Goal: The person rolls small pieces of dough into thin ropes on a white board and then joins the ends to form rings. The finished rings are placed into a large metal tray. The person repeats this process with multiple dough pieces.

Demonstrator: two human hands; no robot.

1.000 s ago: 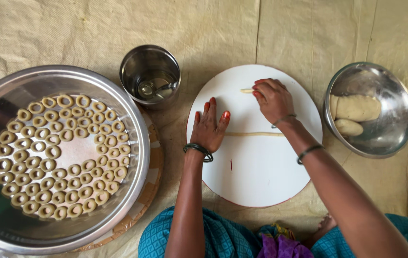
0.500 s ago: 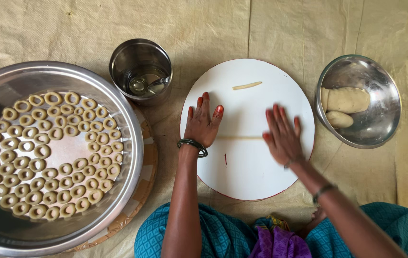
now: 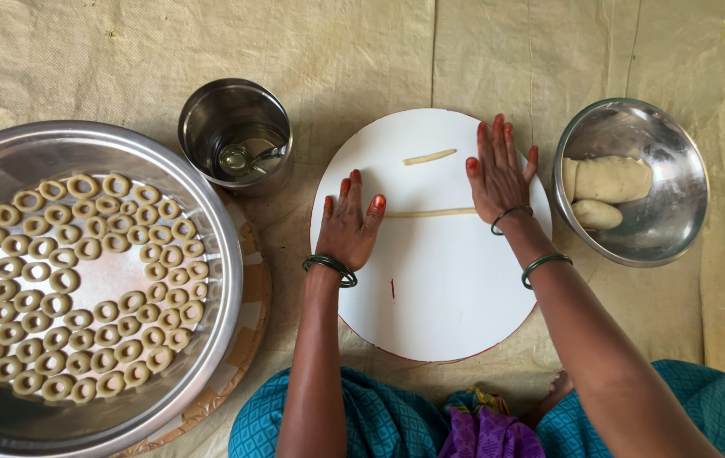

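Note:
A round white board (image 3: 439, 297) lies in front of me. My left hand (image 3: 350, 225) and my right hand (image 3: 498, 174) rest flat on it, palms down, fingers apart. Between them stretches a thin rope of dough (image 3: 430, 213), its ends under both palms. A short dough stick (image 3: 429, 157) lies farther up the board, just left of my right fingertips. Neither hand grips anything.
A large steel tray (image 3: 201, 220) on the left holds several small dough rings (image 3: 82, 288). A steel cup (image 3: 235, 110) with a spoon and liquid stands behind the board's left. A steel bowl (image 3: 676, 212) with two dough lumps (image 3: 607, 180) sits right. Tan sheeting covers the floor.
My right hand moved from the short stick down onto the rope, then slid outward and up. Both hands have spread apart and the dough rope between them has grown longer.

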